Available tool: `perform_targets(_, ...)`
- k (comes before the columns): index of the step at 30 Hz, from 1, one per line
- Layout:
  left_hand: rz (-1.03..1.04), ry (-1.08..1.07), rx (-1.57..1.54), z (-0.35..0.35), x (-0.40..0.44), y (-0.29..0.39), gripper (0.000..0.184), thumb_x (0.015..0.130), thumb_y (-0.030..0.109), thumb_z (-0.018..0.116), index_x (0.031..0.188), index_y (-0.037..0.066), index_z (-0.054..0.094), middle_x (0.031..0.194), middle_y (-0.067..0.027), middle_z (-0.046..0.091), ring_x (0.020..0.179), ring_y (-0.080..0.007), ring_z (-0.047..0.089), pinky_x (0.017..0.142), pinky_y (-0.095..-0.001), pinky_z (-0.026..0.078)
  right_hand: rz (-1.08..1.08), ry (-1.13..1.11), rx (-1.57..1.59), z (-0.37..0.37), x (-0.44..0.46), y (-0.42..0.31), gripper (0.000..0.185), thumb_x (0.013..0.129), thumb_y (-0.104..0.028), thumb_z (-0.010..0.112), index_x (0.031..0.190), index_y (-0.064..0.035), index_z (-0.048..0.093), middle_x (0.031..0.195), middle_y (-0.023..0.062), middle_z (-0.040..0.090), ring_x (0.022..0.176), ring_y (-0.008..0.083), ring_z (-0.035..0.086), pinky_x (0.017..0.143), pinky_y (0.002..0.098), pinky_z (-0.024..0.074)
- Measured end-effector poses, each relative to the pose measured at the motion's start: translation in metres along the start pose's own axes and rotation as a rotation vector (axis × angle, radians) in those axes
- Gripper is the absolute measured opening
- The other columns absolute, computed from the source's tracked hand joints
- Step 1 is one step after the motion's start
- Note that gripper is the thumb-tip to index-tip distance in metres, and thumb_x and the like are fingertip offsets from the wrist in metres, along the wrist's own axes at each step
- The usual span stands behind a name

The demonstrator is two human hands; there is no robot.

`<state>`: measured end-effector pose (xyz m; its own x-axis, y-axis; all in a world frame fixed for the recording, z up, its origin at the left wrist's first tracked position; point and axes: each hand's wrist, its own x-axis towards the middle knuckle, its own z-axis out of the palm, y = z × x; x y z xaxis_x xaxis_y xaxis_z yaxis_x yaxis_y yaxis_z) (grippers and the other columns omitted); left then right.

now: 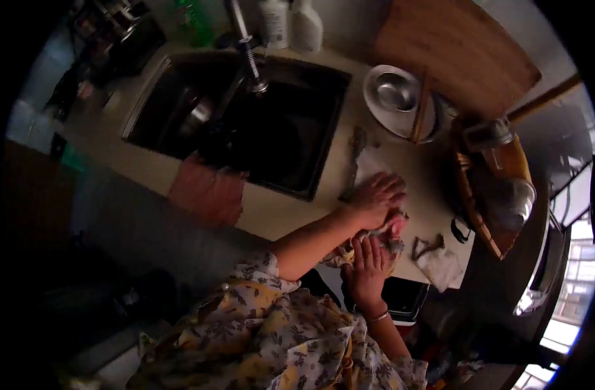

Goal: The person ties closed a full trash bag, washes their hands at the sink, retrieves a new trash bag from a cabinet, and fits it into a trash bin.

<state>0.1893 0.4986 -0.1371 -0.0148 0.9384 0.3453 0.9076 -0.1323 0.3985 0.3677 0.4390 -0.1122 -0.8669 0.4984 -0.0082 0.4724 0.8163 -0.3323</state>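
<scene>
My left hand (380,195) reaches across the counter from the sleeve at the left. Its fingers are stretched out beside a pale grey cloth (370,164) and over the top of a crumpled pink and grey cloth (395,227). Closer to my body, my right hand (367,268), with a bracelet at the wrist, lies with fingers extended against the lower part of that crumpled cloth. Its folds are partly hidden by both hands, and the dim light blurs them. Another whitish cloth (439,265) lies to the right, near the counter edge.
A dark double sink (278,130) with a faucet (249,58) is set into the counter (278,218). A pink cloth (206,194) hangs over the front edge. At the back stand bottles (306,27), a metal dish (395,91), a wooden board (456,49) and a woven basket (469,195).
</scene>
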Motion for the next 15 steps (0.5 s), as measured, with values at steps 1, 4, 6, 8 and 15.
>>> perform_targets(1,0.002,0.054,-0.042,-0.001,-0.006,0.004,0.048,0.084,0.029,0.059,0.129,0.013,0.051,0.139,-0.0106,0.042,0.131,-0.0289,0.035,0.110,-0.0467,0.023,-0.026,-0.003,-0.006,0.001,-0.001,0.000,0.065,0.077,-0.021,0.062,0.137,-0.0075,0.041,0.140,0.0166,0.040,0.135,0.0336,0.031,0.109,0.0483,0.0254)
perform_targets(4,-0.021,0.123,-0.152,-0.014,-0.042,0.004,0.052,0.084,0.027,0.062,0.132,0.014,0.049,0.141,-0.0109,0.040,0.131,-0.0307,0.036,0.109,-0.0472,0.025,-0.129,-0.006,0.015,0.010,0.001,-0.001,0.062,0.077,-0.021,0.062,0.135,-0.0070,0.044,0.138,0.0167,0.042,0.133,0.0344,0.033,0.108,0.0487,0.0266)
perform_targets(6,-0.170,0.183,-0.236,-0.028,-0.087,0.006,0.054,0.084,0.023,0.063,0.134,0.012,0.047,0.143,-0.0122,0.039,0.130,-0.0334,0.037,0.108,-0.0472,0.028,-0.188,-0.002,0.037,0.018,0.004,-0.008,0.060,0.077,-0.022,0.063,0.133,-0.0065,0.046,0.137,0.0168,0.043,0.132,0.0348,0.035,0.107,0.0485,0.0272)
perform_targets(8,-0.188,0.179,-0.248,-0.047,-0.123,0.009,0.053,0.085,0.022,0.062,0.135,0.011,0.046,0.141,-0.0130,0.040,0.128,-0.0343,0.039,0.107,-0.0470,0.030,-0.291,-0.015,0.061,0.027,0.009,-0.024,0.046,0.081,-0.024,0.060,0.123,-0.0058,0.054,0.132,0.0145,0.049,0.130,0.0332,0.038,0.106,0.0481,0.0299)
perform_targets(15,-0.443,0.430,-0.050,-0.080,-0.198,-0.007,0.046,0.088,0.013,0.057,0.133,0.005,0.047,0.130,-0.0152,0.052,0.118,-0.0327,0.050,0.100,-0.0424,0.038,-0.408,0.058,0.133,0.039,0.053,-0.082,0.046,0.082,-0.027,0.060,0.122,-0.0042,0.055,0.135,0.0138,0.048,0.130,0.0283,0.040,0.106,0.0453,0.0292)
